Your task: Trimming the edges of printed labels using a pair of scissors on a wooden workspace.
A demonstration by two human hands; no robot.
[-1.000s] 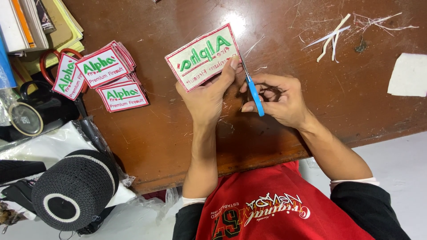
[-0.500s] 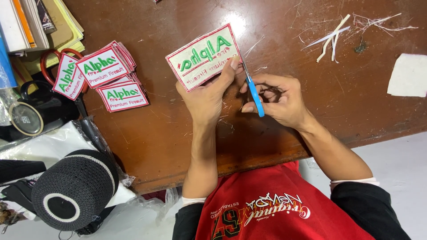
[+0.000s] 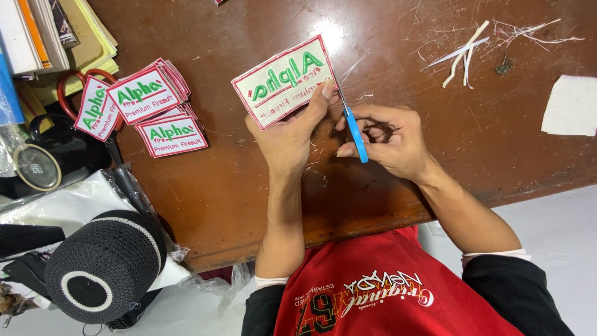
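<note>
Holding: we pinch a white rectangular embroidered patch with a red border and green lettering [image 3: 284,81] in our left hand [image 3: 289,140], thumb tip pressed on its near right corner, the fingers behind it.
Left grip: pressed together on the patch, which is lifted clear of the brown wooden desk [image 3: 249,180] and tilted, its right end higher in the picture.
Right grip: our right hand [image 3: 392,140] is curled shut around small blue-handled scissors [image 3: 354,127], fingers through the loops; we cannot tell whether the blades are parted.
Key relation: the patch lies up and to the left of the scissors; its long axis runs left to right with a slant, and the scissor tips point up at its right short edge, touching or just beside the corner by the thumb. The right hand is the nearer one to that edge.
Pile: more patches of the same kind [image 3: 146,109] lie fanned near the desk's left end, well apart from both hands.
Scraps: thin white trimmings [image 3: 463,53] and a white fabric piece [image 3: 572,106] lie far right.
Beside the desk: a black knitted cap with a white ring [image 3: 102,264].
</note>
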